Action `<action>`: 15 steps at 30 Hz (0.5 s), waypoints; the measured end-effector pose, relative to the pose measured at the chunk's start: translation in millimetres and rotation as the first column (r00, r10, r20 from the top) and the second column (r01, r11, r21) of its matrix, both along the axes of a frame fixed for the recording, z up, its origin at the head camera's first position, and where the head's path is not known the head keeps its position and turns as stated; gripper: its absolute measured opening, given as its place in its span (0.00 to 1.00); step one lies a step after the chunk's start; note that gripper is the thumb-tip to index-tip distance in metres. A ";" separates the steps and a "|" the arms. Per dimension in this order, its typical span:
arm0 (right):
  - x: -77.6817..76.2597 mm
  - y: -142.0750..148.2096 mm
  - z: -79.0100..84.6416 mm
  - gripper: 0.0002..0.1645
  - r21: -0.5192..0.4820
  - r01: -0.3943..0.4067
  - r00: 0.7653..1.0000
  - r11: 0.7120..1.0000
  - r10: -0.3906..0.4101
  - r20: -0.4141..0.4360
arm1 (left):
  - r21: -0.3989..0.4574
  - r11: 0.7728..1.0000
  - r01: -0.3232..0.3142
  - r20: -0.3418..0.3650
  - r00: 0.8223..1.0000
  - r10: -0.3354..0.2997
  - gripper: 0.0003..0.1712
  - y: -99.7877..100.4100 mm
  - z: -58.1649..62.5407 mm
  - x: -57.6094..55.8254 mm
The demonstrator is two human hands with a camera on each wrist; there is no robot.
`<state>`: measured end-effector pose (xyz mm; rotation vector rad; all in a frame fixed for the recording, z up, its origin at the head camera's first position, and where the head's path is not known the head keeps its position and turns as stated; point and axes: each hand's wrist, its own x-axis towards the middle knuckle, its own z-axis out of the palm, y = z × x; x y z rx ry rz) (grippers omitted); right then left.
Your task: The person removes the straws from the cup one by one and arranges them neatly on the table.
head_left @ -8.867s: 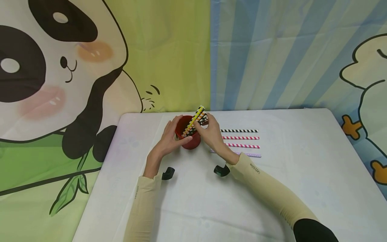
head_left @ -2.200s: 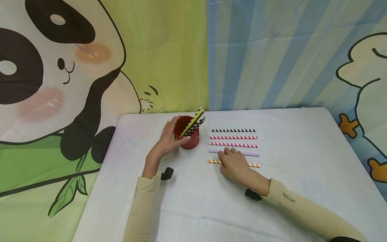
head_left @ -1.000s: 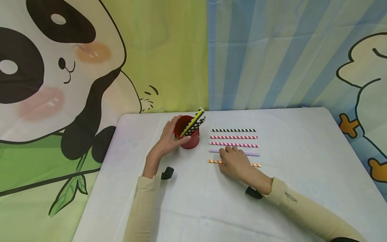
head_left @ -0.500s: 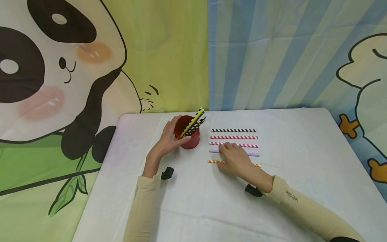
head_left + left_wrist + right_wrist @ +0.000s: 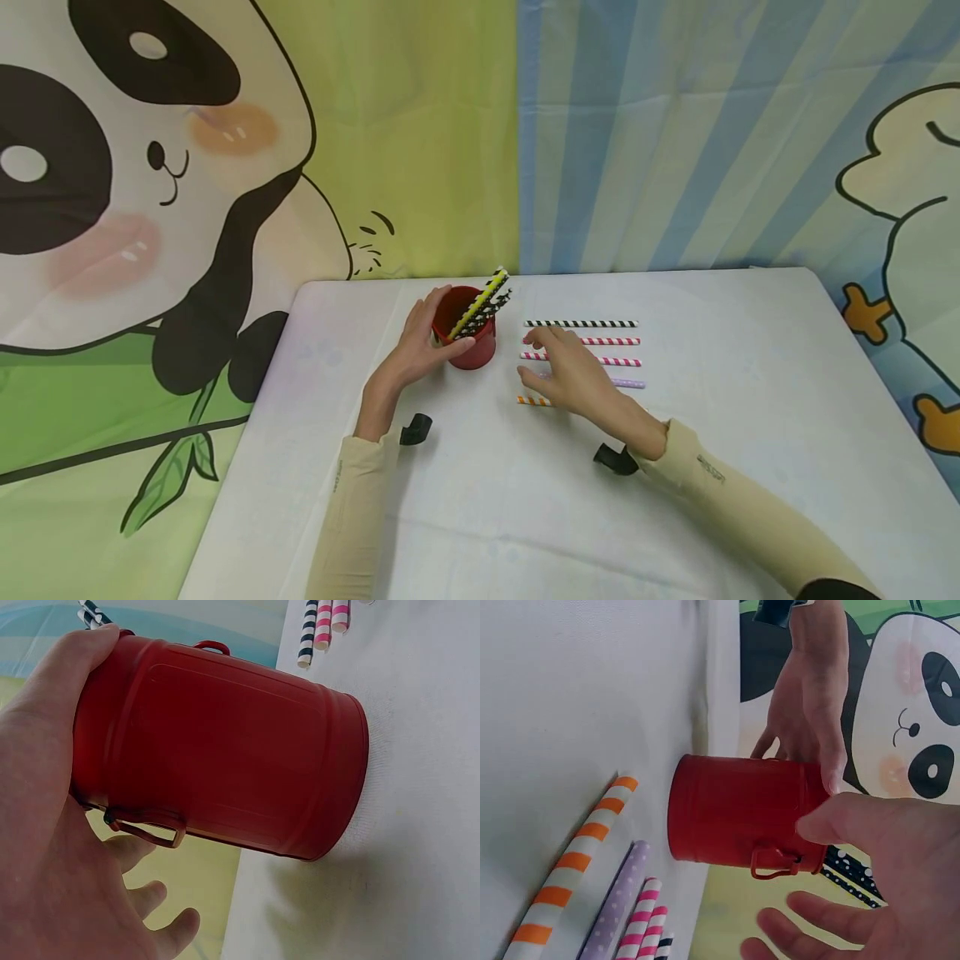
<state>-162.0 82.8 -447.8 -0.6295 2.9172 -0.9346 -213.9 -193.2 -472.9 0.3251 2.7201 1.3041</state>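
Note:
My left hand (image 5: 416, 346) holds a small red metal bucket (image 5: 474, 353) at its rim, thumb on the near side. In the left wrist view, several fingertips stand apart from the wall, near a side handle (image 5: 146, 827). Yellow-and-black and black-and-white patterned paper straws (image 5: 480, 308) lean out of the bucket. My right hand (image 5: 573, 371) hovers over the laid-out straws, fingers spread and holding nothing. Under it lie an orange-striped straw (image 5: 574, 862) and a purple dotted straw (image 5: 615, 904), partly hidden by the hand in the head view.
Farther back in the row lie two pink-striped straws (image 5: 618, 362) and a black-striped straw (image 5: 581, 323), roughly parallel. A white cloth covers the table (image 5: 480, 517). Behind it hangs a cartoon curtain (image 5: 420, 133). Black camera mounts (image 5: 615, 460) sit at both wrists.
The orange-striped straw came out of the bucket and lies at the near end of the row. My right hand has since lifted off it, moving left and away toward the bucket.

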 end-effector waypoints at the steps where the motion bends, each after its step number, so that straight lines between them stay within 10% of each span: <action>1: -1.2 -1.0 0.3 0.27 -0.025 0.012 1.000 1.000 -0.011 0.013 | 0.000 1.000 0.000 0.001 1.000 0.000 0.52 0.2 0.0 0.1; 15: -29.6 -23.9 -0.8 0.34 -0.382 0.121 0.977 0.916 -0.042 0.208 | 0.017 1.000 0.008 -0.010 1.000 -0.008 0.52 0.0 -1.2 -0.7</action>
